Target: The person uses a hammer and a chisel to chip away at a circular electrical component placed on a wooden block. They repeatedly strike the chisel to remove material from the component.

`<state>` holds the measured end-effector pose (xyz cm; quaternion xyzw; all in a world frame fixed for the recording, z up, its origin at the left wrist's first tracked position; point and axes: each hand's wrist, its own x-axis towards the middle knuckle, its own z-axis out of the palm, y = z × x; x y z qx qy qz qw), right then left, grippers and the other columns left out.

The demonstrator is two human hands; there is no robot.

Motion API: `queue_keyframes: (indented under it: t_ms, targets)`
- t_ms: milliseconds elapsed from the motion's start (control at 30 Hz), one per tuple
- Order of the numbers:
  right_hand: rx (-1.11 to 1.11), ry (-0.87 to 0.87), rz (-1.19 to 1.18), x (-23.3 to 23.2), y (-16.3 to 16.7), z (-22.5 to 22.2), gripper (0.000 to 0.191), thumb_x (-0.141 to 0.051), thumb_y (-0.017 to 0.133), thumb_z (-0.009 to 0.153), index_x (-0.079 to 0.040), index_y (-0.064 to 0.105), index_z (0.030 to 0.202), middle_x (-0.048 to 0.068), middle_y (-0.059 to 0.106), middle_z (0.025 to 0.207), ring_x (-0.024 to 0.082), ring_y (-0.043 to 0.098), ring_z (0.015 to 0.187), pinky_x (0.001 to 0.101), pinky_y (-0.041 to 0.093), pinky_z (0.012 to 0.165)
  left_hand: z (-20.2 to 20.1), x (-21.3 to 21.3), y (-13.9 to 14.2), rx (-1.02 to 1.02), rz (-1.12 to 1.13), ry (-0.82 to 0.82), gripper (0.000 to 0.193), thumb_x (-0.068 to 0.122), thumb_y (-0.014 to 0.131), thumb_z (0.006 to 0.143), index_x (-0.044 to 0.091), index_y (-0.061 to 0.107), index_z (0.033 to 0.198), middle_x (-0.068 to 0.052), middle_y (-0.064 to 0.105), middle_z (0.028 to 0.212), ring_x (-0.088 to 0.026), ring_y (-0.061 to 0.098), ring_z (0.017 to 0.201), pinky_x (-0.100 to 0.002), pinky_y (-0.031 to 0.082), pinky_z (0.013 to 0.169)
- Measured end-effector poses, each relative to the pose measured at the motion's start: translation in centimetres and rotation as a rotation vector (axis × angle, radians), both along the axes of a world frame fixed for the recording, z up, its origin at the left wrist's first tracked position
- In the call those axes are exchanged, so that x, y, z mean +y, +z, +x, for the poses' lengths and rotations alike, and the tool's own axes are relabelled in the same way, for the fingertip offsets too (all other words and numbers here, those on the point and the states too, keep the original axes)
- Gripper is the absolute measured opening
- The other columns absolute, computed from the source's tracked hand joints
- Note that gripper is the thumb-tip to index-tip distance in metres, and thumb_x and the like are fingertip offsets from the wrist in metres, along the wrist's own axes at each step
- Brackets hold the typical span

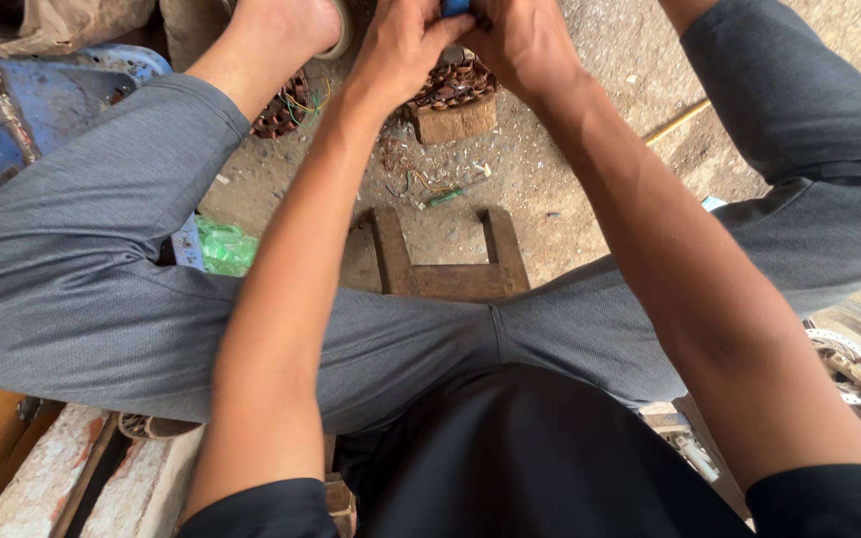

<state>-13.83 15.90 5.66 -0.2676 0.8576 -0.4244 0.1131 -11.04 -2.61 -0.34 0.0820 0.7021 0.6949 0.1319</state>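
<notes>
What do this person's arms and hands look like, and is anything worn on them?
Both forearms are bare from sleeve to wrist, lean and long. Short black sleeves end above the elbows. The left hand and right hand wear no gloves; no watch, band or ring shows. Grey trousers cover the legs.

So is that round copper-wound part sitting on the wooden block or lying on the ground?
On the block: the copper-wound part rests atop the wooden block, under both hands, left hand, right hand.

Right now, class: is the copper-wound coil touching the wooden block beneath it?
Touching. The head view shows the coil sitting directly on the wooden block, with no gap between them. Both hands, left and right, cover its top.
</notes>
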Motion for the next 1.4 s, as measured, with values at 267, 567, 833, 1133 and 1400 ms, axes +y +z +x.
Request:
queue_keyframes:
  t_ms: [267,567,833,1133,1400]
  targets:
    - [-0.482,-0.209,-0.010,3.0,-1.2,2.2,0.013,-0.007,0.078,0.096,0.002,0.077,0.105,0.017,0.077,0.095,0.021,0.077,0.083,0.0363,0.064,0.078,-0.2,-0.9,1.7,-0.012,-0.328,-0.117,0.014,0.009,0.081,0.091,0.000,0.075,0.100,-0.016,0.076,0.089,-0.025,0.076,0.079,-0.036,0.058,0.071]
    - [-0.831,-0.704,0.709,8.5,-7.3,8.2,0.065,-0.028,0.080,0.092,0.007,0.047,0.135,0.028,0.050,0.134,0.041,0.050,0.123,0.0505,0.043,0.104,1.0,0.3,2.5,0.035,-0.292,-0.015,0.010,0.002,0.081,0.088,-0.001,0.072,0.092,-0.012,0.073,0.093,-0.026,0.074,0.081,-0.034,0.060,0.071]
    - [-0.920,-0.787,0.714,8.1,-7.0,10.1,0.058,-0.040,0.071,0.095,0.002,0.056,0.132,0.018,0.055,0.122,0.031,0.059,0.102,0.0454,0.052,0.087,1.7,0.3,3.0,-0.039,-0.334,-0.010,0.014,0.002,0.081,0.087,-0.001,0.069,0.091,-0.012,0.070,0.084,-0.022,0.069,0.068,-0.035,0.055,0.060]
    - [-1.278,-0.766,0.294,8.3,7.2,4.0,0.048,-0.041,0.060,0.101,0.003,0.055,0.120,0.012,0.062,0.083,0.018,0.062,0.061,0.0365,0.055,0.054,0.8,0.7,2.9,0.034,-0.304,0.026,0.020,0.004,0.082,0.086,-0.003,0.063,0.089,-0.017,0.065,0.079,-0.035,0.067,0.068,-0.042,0.050,0.061]
    - [-0.611,-0.245,-0.213,7.4,18.7,0.2,0.039,-0.032,0.061,0.109,-0.002,0.046,0.128,0.010,0.061,0.084,0.017,0.063,0.065,0.0345,0.054,0.054,1.9,1.1,0.3,0.136,-0.317,0.039,0.015,-0.003,0.078,0.087,-0.001,0.063,0.086,-0.014,0.068,0.080,-0.028,0.072,0.072,-0.040,0.055,0.064]
